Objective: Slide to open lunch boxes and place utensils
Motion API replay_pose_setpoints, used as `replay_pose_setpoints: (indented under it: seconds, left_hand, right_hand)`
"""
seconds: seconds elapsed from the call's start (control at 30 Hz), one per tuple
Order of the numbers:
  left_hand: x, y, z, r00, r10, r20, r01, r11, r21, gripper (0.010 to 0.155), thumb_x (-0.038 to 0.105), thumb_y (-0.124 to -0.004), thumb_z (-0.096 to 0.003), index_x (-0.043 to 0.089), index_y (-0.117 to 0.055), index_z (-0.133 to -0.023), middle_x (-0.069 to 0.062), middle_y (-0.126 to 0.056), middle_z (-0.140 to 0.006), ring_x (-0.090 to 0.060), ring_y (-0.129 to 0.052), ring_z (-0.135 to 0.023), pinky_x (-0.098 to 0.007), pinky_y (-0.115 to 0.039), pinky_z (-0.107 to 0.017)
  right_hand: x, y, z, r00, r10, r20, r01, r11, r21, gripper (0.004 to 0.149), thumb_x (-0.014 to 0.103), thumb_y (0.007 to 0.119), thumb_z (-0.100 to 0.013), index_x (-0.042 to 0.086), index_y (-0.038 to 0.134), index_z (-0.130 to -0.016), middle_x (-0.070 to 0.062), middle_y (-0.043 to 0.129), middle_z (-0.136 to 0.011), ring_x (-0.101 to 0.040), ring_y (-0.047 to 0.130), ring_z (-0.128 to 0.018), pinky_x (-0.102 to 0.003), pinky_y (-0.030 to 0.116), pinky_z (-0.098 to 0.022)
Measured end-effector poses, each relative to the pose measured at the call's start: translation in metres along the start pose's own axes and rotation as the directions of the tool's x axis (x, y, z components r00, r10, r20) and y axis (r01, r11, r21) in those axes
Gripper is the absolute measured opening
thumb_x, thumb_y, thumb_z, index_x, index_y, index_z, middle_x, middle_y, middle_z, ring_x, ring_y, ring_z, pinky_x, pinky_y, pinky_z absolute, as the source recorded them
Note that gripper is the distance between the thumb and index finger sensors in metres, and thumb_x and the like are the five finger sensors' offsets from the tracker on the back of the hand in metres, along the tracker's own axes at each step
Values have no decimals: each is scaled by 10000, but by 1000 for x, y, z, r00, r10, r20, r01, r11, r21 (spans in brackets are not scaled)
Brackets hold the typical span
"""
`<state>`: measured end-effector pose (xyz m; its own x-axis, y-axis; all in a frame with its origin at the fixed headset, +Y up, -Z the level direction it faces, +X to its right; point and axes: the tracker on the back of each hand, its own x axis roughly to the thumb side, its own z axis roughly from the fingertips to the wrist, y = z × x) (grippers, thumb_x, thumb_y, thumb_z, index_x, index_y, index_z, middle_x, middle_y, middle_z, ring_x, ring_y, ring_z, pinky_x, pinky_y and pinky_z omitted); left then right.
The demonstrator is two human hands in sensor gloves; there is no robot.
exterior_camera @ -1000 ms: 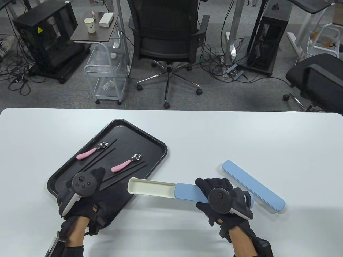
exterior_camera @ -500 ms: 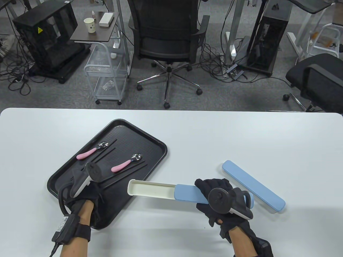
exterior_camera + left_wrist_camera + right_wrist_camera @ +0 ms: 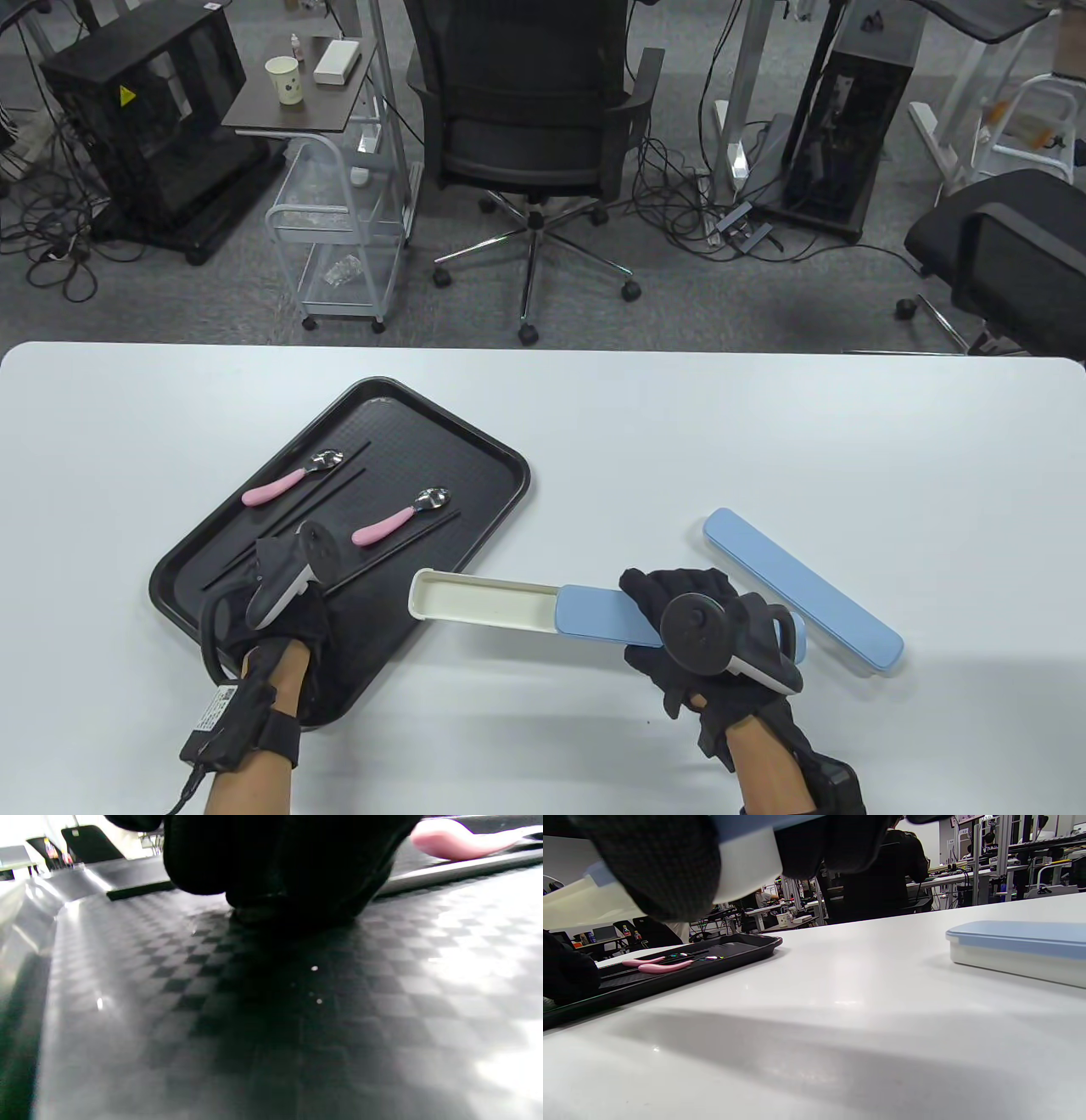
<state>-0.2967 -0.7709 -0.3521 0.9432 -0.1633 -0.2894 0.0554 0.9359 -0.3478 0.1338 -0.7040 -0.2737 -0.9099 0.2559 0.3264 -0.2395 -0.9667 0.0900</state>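
On the table [image 3: 764, 424], the black tray [image 3: 204, 543] at the left holds two pink-handled spoons [image 3: 386, 525] and black chopsticks [image 3: 399, 548]. The left hand [image 3: 284, 607] rests on the tray by the chopsticks; whether its fingers pinch them I cannot tell. The right hand [image 3: 704, 637] grips the half-opened lunch box [image 3: 526, 604], blue lid slid back, raised off the table. A closed lunch box [image 3: 802, 590] lies just right.

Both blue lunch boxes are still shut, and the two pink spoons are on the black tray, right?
Not quite. Only the far lunch box is shut. The one in the right hand is slid open, its white inside showing in the table view. The two pink spoons do lie on the black tray.
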Motion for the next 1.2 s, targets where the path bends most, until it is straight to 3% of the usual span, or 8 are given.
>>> replay_pose_setpoints:
  seconds: [0.4, 0.67, 0.87, 1.0, 1.1, 1.2]
  left_hand:
    - [-3, 2, -4, 1000, -2, -20, 0, 998, -70, 464, 371, -831, -407, 233, -780, -848, -49, -806, -844, -317, -724, -817, -592, -440, -703]
    - [-21, 15, 11, 988, 147, 36, -148, 989, 20, 450, 395, -765, -416, 310, -722, -856, -19, -800, -863, -302, -747, -812, -585, -466, -698]
    - [-37, 46, 51, 905, 340, 257, -385, 911, 151, 443, 387, -754, -427, 356, -714, -867, -23, -791, -875, -317, -784, -796, -601, -505, -677]
    - [-33, 52, 77, 856, 325, 403, -430, 879, 204, 438, 379, -755, -431, 392, -714, -867, -22, -763, -893, -308, -792, -777, -596, -514, -675]
    - [-27, 44, 85, 804, 310, 507, -446, 879, 170, 438, 366, -756, -435, 399, -717, -870, -32, -740, -900, -284, -795, -720, -592, -518, -666]
    - [-17, 43, 93, 832, 221, 509, -363, 910, 198, 439, 364, -759, -434, 397, -718, -870, -27, -741, -898, -277, -797, -706, -592, -515, -674]
  right_hand:
    - [-2, -2, 0, 1000, 2, -12, -2, 1000, 0, 782, 450, 895, -434, 301, 463, -1068, -94, 553, -1059, -396, 560, -1003, -662, 369, -744]
    - [-1, 1, -1, 1000, 11, -1, -11, 1000, 17, 780, 448, 897, -433, 303, 466, -1067, -95, 554, -1059, -397, 559, -1003, -661, 367, -745]
    - [0, 3, -2, 1000, 23, -1, -23, 999, 30, 779, 447, 898, -433, 303, 468, -1066, -96, 555, -1059, -397, 560, -1003, -659, 372, -744]
    - [0, 4, -2, 1000, 24, -6, -24, 999, 35, 780, 447, 897, -433, 302, 467, -1067, -94, 553, -1060, -397, 561, -1003, -660, 372, -744]
    - [-1, 6, -3, 1000, 22, -10, -21, 999, 43, 782, 448, 897, -432, 301, 466, -1068, -96, 554, -1059, -398, 562, -1002, -660, 374, -744]
    - [-2, 8, -4, 999, 30, -18, -29, 998, 53, 779, 448, 897, -433, 302, 468, -1067, -96, 554, -1059, -398, 561, -1002, -660, 373, -743]
